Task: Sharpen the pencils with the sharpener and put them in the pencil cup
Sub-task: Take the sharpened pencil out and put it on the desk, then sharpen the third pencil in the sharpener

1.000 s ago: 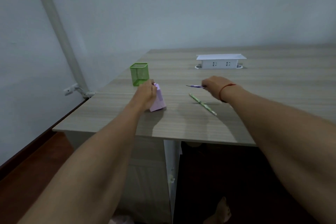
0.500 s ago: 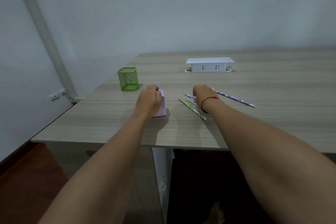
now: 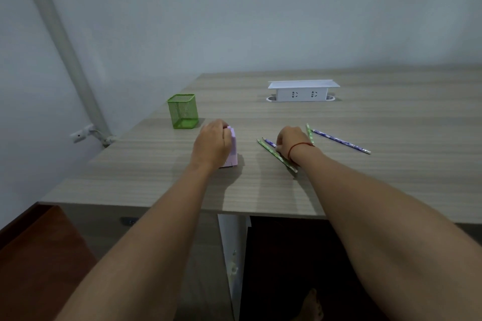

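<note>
The right hand [image 3: 290,139] curls its fingers [image 3: 279,148] down onto a blue-purple pencil [image 3: 269,143], whose free end pokes out to the left of the knuckles, pointing toward the sharpener; the rest of it is hidden under the hand. The fingers look closed narrowly around it, though whether it is lifted off the counter [image 3: 391,177] cannot be told. The coming move turns on this: the pencil's long axis runs roughly left to right, and the sharpener lies to the left of its exposed tip, near but apart.

The left hand [image 3: 212,144] wraps over the pink sharpener [image 3: 232,150] from its left side, fingers closed on its top and back, seemingly steadying it on the counter.

Just in front of the right fingers, a green pencil [image 3: 277,156] lies slantwise, its near end passing under the wrist. Behind the hand, a second green pencil [image 3: 309,133] sticks out, and to the right, a longer blue pencil [image 3: 341,141] lies at an angle. Beyond the left fingers and a little left, the green mesh pencil cup [image 3: 182,111] stands upright and appears empty, so no pencil looks finished yet.
</note>
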Demonstrator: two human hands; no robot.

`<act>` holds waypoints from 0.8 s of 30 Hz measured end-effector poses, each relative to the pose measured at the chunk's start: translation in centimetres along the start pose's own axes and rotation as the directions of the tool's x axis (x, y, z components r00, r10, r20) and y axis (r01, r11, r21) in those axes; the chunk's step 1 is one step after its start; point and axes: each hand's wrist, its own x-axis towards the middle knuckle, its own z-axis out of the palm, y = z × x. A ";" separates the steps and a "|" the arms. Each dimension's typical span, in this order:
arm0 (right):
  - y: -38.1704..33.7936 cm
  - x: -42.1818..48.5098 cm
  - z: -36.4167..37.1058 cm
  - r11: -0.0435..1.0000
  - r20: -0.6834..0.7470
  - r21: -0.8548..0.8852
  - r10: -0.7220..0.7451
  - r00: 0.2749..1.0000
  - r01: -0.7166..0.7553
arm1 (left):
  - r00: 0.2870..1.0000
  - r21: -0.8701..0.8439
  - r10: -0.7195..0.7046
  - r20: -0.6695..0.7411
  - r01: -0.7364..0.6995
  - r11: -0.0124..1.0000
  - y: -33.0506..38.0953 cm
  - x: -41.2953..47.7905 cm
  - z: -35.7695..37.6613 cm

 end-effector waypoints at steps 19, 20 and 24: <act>4.9 -2.8 -3.9 0.973 -0.169 -0.056 0.210 0.963 -0.222 | 1.000 -0.001 -0.012 0.020 0.012 1.000 0.2 -0.4 -0.2; 4.7 -2.6 -3.6 0.972 -0.143 -0.061 0.218 0.965 -0.228 | 1.000 -0.005 -0.012 0.017 0.012 1.000 0.3 -0.4 -0.2; 3.8 -2.2 -2.4 0.960 -0.105 -0.104 0.249 0.963 -0.260 | 1.000 -0.005 -0.015 0.017 0.015 1.000 0.2 -0.4 -0.1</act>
